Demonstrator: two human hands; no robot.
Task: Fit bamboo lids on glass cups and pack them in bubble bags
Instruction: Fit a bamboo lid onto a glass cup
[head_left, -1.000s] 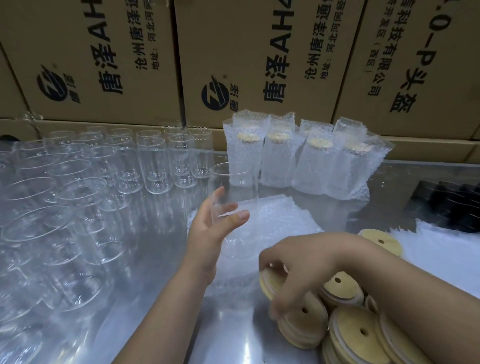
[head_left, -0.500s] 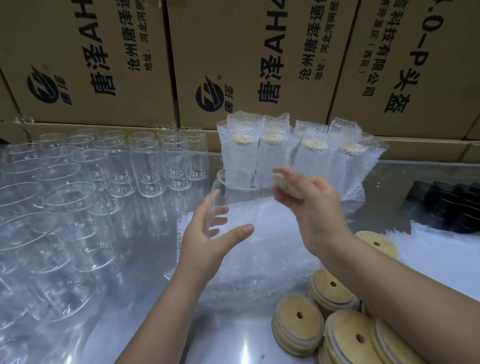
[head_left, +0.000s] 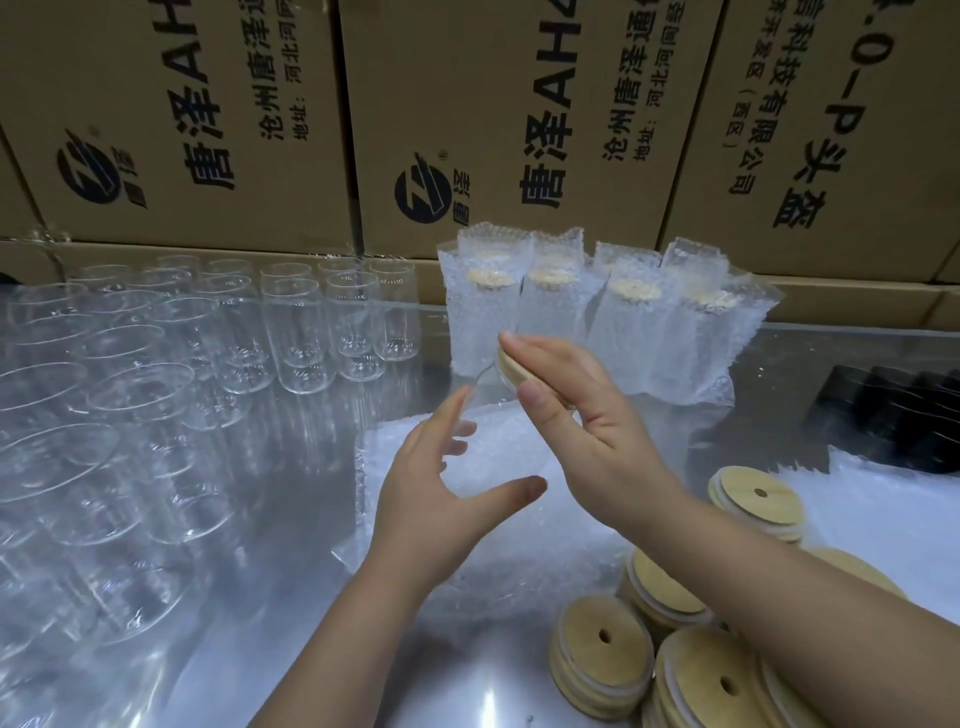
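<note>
many empty glass cups (head_left: 156, 389) stand upright, mouths up, in close rows on the left half of the shiny table (head_left: 291, 597).

centre: the left hand (head_left: 431, 504) holds one glass cup (head_left: 488, 447) over a flat pile of bubble bags (head_left: 395, 457). its fingers curl round the far wall and its thumb lies across the near side. the right hand (head_left: 597, 431) pinches a bamboo lid (head_left: 519, 374) between thumb and fingers and holds it tilted at the mouth of that cup. whether the lid is seated on the rim cannot be told.

behind the hands: a row of packed cups (head_left: 597, 322), each lidded and upright inside its own bubble bag, stands near the cardboard boxes (head_left: 467, 104). these boxes carry black printed characters and close the back of the scene.

lower right: loose bamboo lids (head_left: 602, 660), each with a small round hole, lie in short stacks just beside the right forearm. one further stack (head_left: 758, 499) sits farther back on white bubble wrap.

far right: dark objects (head_left: 893, 415), too dim to identify, lie on the table.
</note>
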